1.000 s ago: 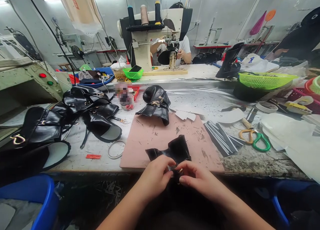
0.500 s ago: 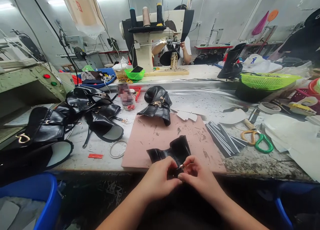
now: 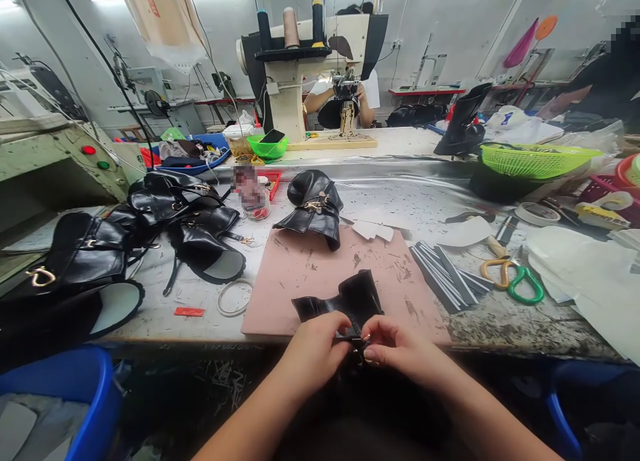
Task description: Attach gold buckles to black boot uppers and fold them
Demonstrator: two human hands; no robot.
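Left hand [image 3: 313, 354] and right hand [image 3: 400, 351] meet at the near edge of the bench [image 3: 165, 317], fingertips almost touching. Pink mat [image 3: 320, 267] lies on the bench directly ahead of me. Black leather piece [image 3: 353, 299] rests on the mat's near edge and overhangs it toward me; my left thumb and fingers are closed on its lower edge. Second piece [image 3: 313, 207] stands at the mat's far edge. Scissors [image 3: 515, 282] lie on the bench well to the right, off the mat. Small metal buckle [image 3: 361, 345] sits at the leather piece's lower edge, between both hands; my right thumb and forefinger are closed on it.
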